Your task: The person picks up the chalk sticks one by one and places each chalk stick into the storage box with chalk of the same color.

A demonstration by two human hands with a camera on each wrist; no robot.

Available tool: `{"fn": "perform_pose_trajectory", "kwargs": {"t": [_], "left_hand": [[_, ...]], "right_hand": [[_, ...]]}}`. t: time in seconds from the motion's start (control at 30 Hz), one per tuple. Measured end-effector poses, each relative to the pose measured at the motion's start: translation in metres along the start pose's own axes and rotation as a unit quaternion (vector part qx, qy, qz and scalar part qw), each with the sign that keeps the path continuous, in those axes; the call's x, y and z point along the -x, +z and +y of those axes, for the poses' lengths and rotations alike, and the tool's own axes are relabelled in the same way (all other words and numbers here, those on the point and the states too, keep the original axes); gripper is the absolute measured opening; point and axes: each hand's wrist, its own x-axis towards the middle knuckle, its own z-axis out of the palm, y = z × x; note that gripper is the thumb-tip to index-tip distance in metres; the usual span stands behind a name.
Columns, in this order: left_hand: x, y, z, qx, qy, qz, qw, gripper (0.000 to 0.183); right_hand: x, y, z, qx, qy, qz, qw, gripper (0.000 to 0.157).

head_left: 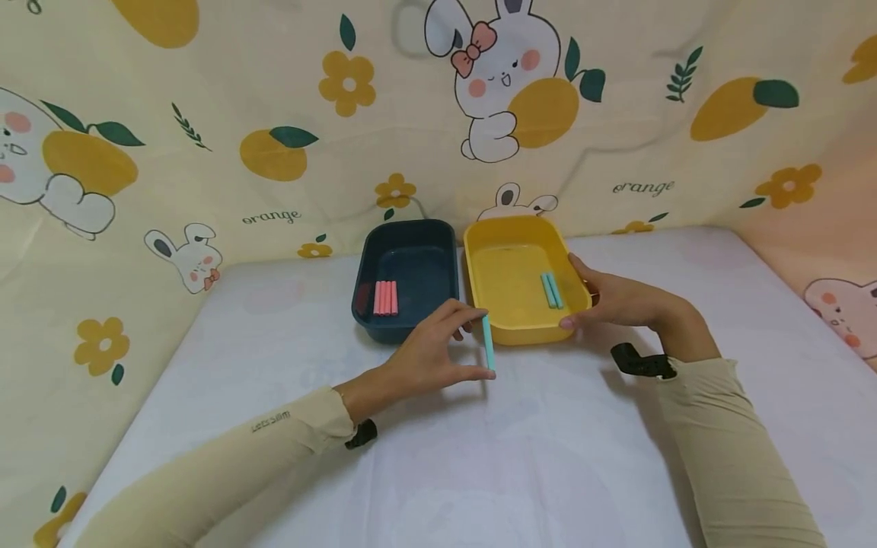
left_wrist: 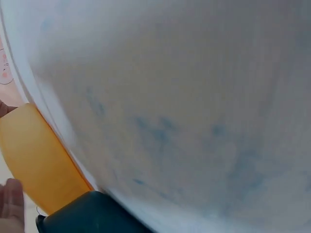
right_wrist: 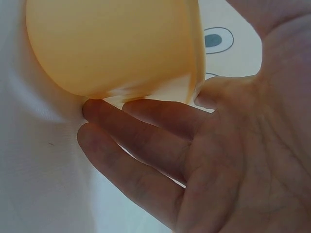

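Observation:
My left hand (head_left: 428, 350) pinches a teal chalk stick (head_left: 489, 344) by its ends between thumb and a fingertip. It holds the stick upright in front of the gap between two trays. My right hand (head_left: 626, 303) grips the yellow tray (head_left: 527, 333) at its right side, thumb by the near corner. In the right wrist view, the fingers (right_wrist: 141, 145) reach along the tray's outer wall. Two more teal chalk sticks (head_left: 551, 291) lie side by side in the yellow tray. Several pink chalk sticks (head_left: 386, 298) lie in a row inside the dark blue tray (head_left: 406, 228).
Both trays stand side by side on a white-covered table (head_left: 274, 320), at its back edge. Behind them hangs a cream curtain (head_left: 404, 160) printed with rabbits and oranges. A black wrist strap (head_left: 642, 361) sits on the right arm.

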Motion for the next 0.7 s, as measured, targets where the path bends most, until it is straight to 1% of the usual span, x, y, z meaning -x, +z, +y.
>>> {"fn": "perform_pose_trajectory", "kwargs": {"t": [0.1,0.17,0.27,0.37,0.47,0.6,0.7], "left_hand": [[-0.005,0.001,-0.003,0.011,0.027,0.026,0.9992,0.08],[-0.008,0.001,-0.004,0.019,0.032,0.041,0.9984,0.08],[-0.012,0.001,-0.004,0.032,0.019,0.058,0.9976,0.08],[-0.016,0.003,-0.006,0.032,0.001,0.07,0.997,0.08],[-0.02,0.006,-0.009,0.031,-0.004,0.08,0.9963,0.08],[-0.026,0.007,-0.012,0.029,-0.003,0.084,0.9961,0.079],[-0.03,0.008,-0.012,0.032,-0.007,0.076,0.9965,0.078]], "right_hand": [[0.0,0.0,0.0,-0.003,-0.003,0.0,1.0,0.121],[0.0,0.0,0.001,-0.003,-0.004,0.001,1.0,0.121],[-0.001,-0.001,0.002,-0.005,-0.009,0.002,1.0,0.121],[-0.001,-0.001,0.003,-0.008,-0.008,0.001,1.0,0.121],[-0.001,0.0,0.002,-0.009,-0.002,-0.001,1.0,0.121],[-0.001,0.0,0.002,-0.008,0.003,0.0,1.0,0.122],[0.0,0.001,0.002,-0.008,0.006,0.0,1.0,0.122]]}}
